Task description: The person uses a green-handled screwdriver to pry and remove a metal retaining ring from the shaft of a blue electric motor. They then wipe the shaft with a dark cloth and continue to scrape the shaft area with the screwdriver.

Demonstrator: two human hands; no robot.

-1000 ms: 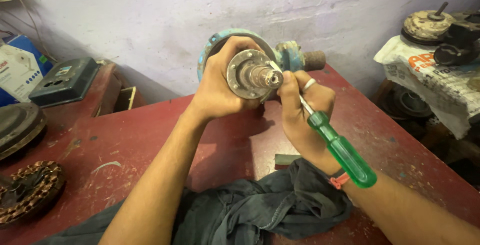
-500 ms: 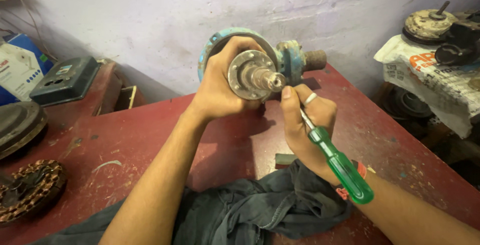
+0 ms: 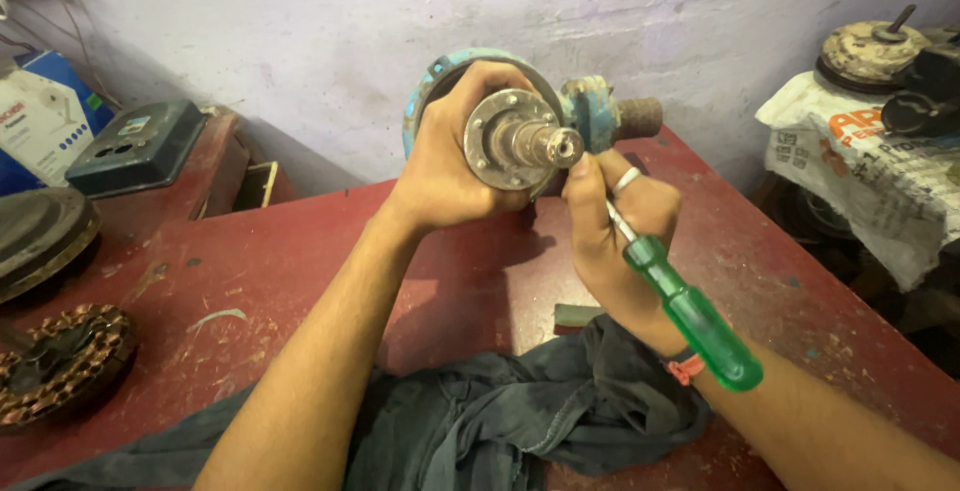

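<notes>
Motor housing [image 3: 590, 116], blue and round, is up off the red surface [image 3: 300, 261], held in front of the pale wall, with its metal flange and shaft [image 3: 545, 143] facing us. Going by size: we see the surface first, worn red paint, scratched. On it, close to us, a dark grey cloth [image 3: 500, 426] lies bunched under both forearms. At far left, a copper-wound stator [image 3: 60, 356] sits near the edge, with a dark round cover [image 3: 35, 236] behind it and a dark switch box [image 3: 140, 146] further back. At right, a white printed sack [image 3: 870, 166] drapes over a side stand, with a rusty round part [image 3: 875, 51] on top of it.

Our left hand [image 3: 450, 166] is wrapped around the housing from the left, fingers clamped on its rim beside the flange. Our right hand [image 3: 615, 226] is closed on a green-handled screwdriver [image 3: 690, 316], handle pointing down towards us, with the metal shank running up through the fingers; the thumb touches the shaft end. Tip hidden, we cannot tell where it sits. A ring shows on one right finger, an orange band at the wrist. A small flat grey piece [image 3: 578, 314] lies on the surface just below the right hand.
</notes>
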